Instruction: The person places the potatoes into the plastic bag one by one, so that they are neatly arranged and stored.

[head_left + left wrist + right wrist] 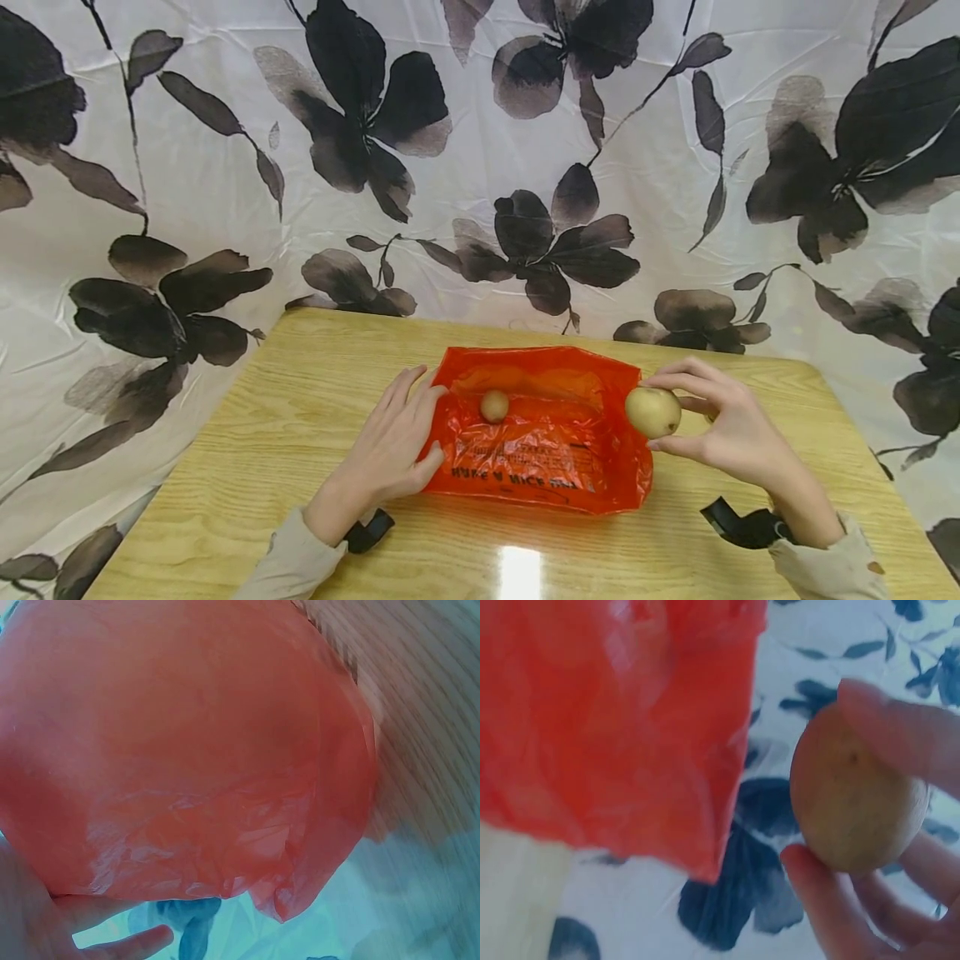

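A red plastic bag with printed lettering lies spread on the table, its mouth open. Inside it sits a small round brownish potato. My left hand touches the bag's left edge, fingers fairly straight and thumb apart from them; in the left wrist view the bag covers part of the fingers. At the bag's right edge my right hand holds a larger pale yellow potato between thumb and fingers. The right wrist view shows this potato beside the bag, apart from it.
Partly hidden behind my right hand is a yellowish thing, too covered to identify. The wooden table ends at a white cloth with dark flowers. Black straps hang at both wrists.
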`<state>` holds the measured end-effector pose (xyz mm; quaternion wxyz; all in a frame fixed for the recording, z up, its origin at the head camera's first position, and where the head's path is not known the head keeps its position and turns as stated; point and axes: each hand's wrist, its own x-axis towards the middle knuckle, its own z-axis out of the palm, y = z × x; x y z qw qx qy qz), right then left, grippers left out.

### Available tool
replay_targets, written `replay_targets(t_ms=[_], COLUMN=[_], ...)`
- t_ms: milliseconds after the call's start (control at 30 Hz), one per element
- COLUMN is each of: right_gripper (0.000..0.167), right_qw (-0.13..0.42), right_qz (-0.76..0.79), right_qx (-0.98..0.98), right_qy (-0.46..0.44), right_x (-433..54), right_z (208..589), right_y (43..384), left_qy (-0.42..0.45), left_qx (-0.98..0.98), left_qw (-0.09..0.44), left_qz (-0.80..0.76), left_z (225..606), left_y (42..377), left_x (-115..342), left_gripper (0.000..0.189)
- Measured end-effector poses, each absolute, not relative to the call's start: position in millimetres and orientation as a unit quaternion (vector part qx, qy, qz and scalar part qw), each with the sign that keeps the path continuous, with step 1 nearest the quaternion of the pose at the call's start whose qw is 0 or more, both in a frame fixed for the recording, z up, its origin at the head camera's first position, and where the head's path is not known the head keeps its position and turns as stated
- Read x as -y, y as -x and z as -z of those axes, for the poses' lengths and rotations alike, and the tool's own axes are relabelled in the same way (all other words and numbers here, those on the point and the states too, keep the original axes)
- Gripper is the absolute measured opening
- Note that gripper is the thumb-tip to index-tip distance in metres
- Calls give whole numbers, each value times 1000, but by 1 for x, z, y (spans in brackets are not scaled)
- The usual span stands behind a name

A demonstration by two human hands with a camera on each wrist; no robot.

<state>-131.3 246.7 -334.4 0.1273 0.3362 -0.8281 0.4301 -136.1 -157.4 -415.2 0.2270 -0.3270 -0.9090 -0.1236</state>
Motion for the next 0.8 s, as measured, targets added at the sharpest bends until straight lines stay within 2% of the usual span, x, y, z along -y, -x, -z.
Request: replay_targets(t_ms=[433,800], right_gripper=[61,57], right_qw=[110,50], right_qz=[-456,-454], right_qx=[847,866], right_qy=[-251,-206], right_x=[-217,-187], right_z=[316,309], right_y=[128,139], left_qy=[327,330], left_qx=[909,905], left_qw=[225,237], left_qz=[127,129], left_z=[414,413], left_y=[136,136], left_x=[157,156], left_gripper=[59,58])
